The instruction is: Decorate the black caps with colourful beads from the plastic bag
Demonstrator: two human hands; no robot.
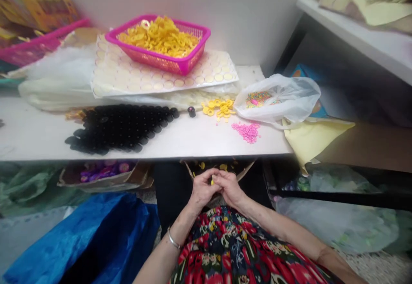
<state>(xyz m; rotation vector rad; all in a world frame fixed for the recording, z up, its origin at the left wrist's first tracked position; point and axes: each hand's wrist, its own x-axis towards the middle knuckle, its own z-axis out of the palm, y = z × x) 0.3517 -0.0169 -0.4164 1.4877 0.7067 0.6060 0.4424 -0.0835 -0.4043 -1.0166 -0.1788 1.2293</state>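
Your left hand and right hand meet on the near side of the table, fingertips pinching a small yellow piece between them. You appear mid-manipulation; the next move probably calls for steady, light fingertip control.

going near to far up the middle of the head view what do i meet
Floral garment, left hand and right hand around a small yellow piece, tabletop's front edge, loose yellow pieces, pink basket.
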